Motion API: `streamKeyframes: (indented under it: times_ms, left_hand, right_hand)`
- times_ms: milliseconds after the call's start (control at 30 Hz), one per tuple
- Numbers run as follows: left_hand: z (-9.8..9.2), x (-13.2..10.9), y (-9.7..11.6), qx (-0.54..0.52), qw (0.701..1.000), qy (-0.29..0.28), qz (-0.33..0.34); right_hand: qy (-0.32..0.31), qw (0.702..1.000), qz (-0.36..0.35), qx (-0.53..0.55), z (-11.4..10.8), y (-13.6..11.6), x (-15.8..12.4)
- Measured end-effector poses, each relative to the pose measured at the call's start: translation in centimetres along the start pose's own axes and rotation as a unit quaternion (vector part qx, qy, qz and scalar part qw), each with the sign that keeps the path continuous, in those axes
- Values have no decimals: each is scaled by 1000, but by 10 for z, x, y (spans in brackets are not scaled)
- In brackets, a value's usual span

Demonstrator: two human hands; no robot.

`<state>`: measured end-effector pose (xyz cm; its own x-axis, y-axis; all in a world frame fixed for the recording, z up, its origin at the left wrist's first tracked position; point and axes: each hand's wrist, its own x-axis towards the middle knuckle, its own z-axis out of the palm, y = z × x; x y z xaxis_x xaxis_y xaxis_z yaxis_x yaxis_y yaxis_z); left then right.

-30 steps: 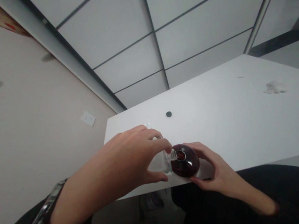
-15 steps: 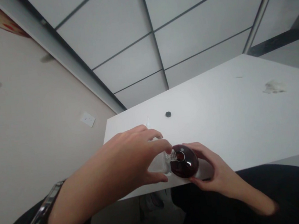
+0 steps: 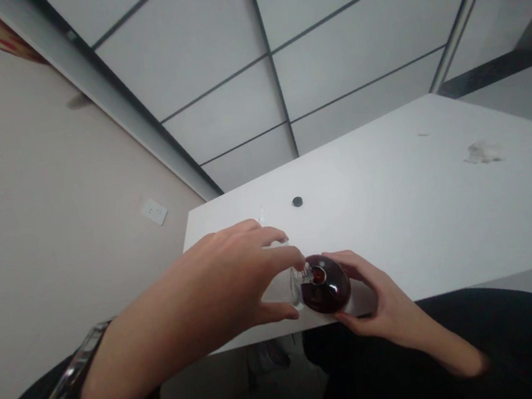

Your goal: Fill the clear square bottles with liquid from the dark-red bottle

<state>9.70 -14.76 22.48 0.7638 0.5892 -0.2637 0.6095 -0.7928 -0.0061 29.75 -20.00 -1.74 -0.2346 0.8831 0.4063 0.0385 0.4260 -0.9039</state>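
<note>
My left hand (image 3: 237, 276) is closed around a small clear glass container (image 3: 298, 282), tipped so that its neck meets the mouth of a round dark red bottle (image 3: 332, 290). My right hand (image 3: 384, 305) cups that red bottle from the right, fingers wrapped round its side. Both sit at the near edge of a white table (image 3: 420, 204). Most of the clear container is hidden under my left fingers.
A small dark round cap (image 3: 297, 201) lies on the table behind the hands. A greyish smudge (image 3: 482, 152) marks the far right of the table. A wall with a white socket (image 3: 155, 211) is to the left. A watch (image 3: 73, 375) is on my left wrist.
Both hands and the two containers keep the same pose. Only the view has drifted a little.
</note>
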Motion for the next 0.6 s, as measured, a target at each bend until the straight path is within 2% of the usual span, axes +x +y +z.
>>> streamKeyframes:
  times_ms: [200, 600]
  left_hand:
    - [1, -2, -2, 0, 1000, 12, 16]
    - [-1, 1, 0, 14, 1000, -12, 16]
  right_hand:
    - [-2, 1000, 3, 5, 0, 1, 0]
    - [2, 1000, -4, 2, 0, 0, -1]
